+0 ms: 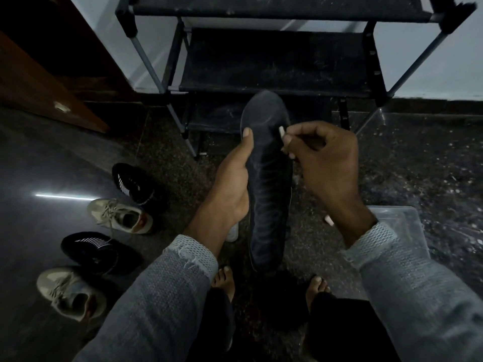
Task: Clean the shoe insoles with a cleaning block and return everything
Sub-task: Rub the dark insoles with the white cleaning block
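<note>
A long dark fabric insole [268, 189] is gripped upright above the floor by the left hand [232, 184]. A small white cleaning block [281, 131] is pinched in the right hand's [324, 163] fingers [287, 139] at its upper right edge. Short, firm strokes are judged best, with the insole braced from behind.

We wear grey knit sleeves [167, 291], their paler mesh cuffs [198, 253] frayed just behind the left hand [231, 184], dark trousers [337, 327], and bare feet [223, 279].

We see a matt dark insole [269, 178] with a cloth-like face, a glossy speckled stone floor [418, 165], a shoe rack [277, 61] of dusty black fabric on metal tubes, a clear plastic box [402, 231], and knitted grey sleeves [162, 296].
</note>
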